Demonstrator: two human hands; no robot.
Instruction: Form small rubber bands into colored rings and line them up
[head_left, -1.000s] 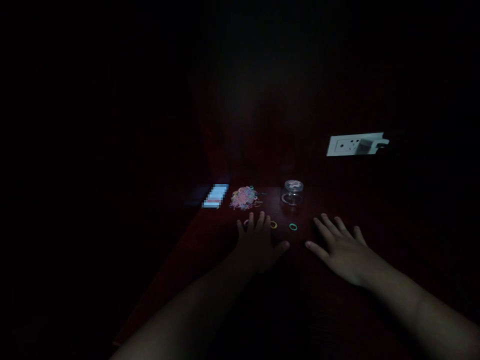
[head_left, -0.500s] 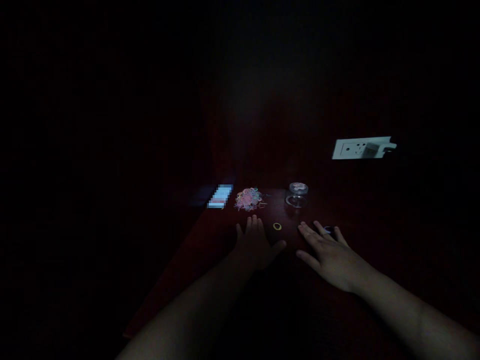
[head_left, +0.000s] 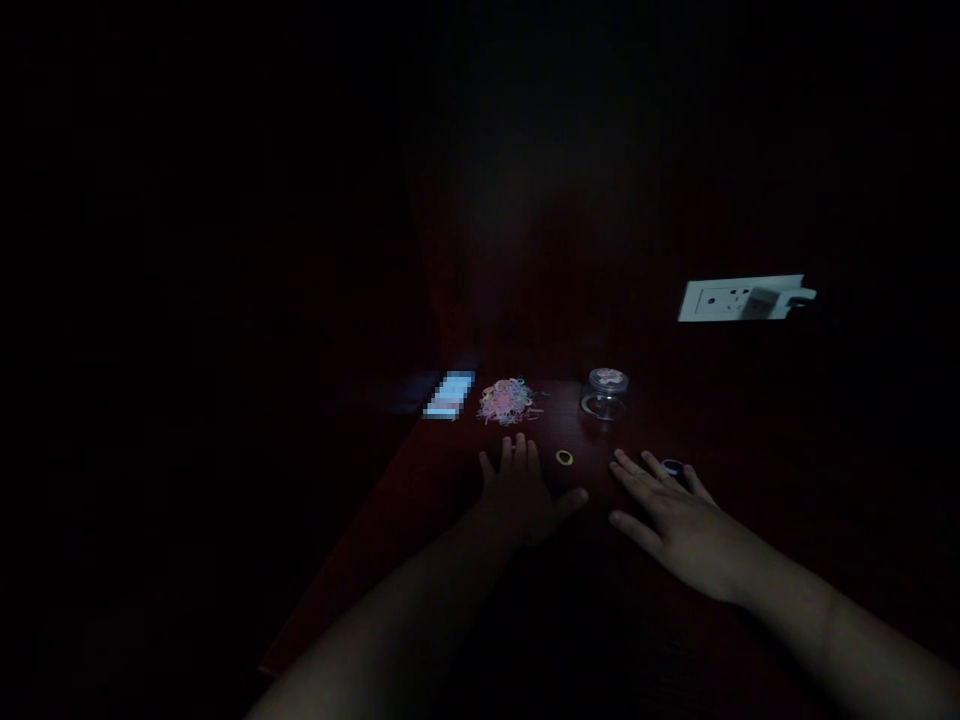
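Observation:
My left hand lies palm down on the dark red table, fingers spread and holding nothing. Just beyond its fingertips is a pile of small coloured rubber bands, mostly pink with some green and yellow. A single yellow band rests between my two hands. Flat on the table to the right is my right hand, its fingers apart. Next to its outer fingers lies a pale bluish band, partly hidden by them. Behind that hand a clear round jar stands upright with its lid on.
A lit phone, its screen blurred, lies left of the pile near the table's left edge. On the wall at the right is a white socket plate with a plug in it. The surroundings are very dark.
The whole view has shifted slightly, so everything appears a little further right and lower. Both hands keep the same spread pose, and the objects stay in place on the table.

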